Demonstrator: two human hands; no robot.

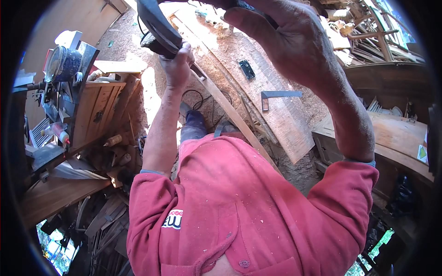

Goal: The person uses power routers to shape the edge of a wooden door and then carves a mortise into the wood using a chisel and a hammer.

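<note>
My left hand [177, 62] is closed on a dark grey curved object [159, 30] at the top of the view, too cropped to identify. My right hand [294, 46] is raised at the upper right, curled around a dark part at the top edge, its fingertips out of sight. Below my left hand runs a long narrow timber [230, 110] with a slot cut into it. On the wide board [290, 133] to its right lie a small black rectangular device [246, 69] and a metal try square [281, 94].
A cluttered wooden cabinet [103, 112] stands at left, with a blue container [69, 64] and bottles. At right are a wooden chest [391, 133] and piled wood scraps [359, 30]. A looped black cable [195, 99] lies by my feet on the shaving-strewn ground.
</note>
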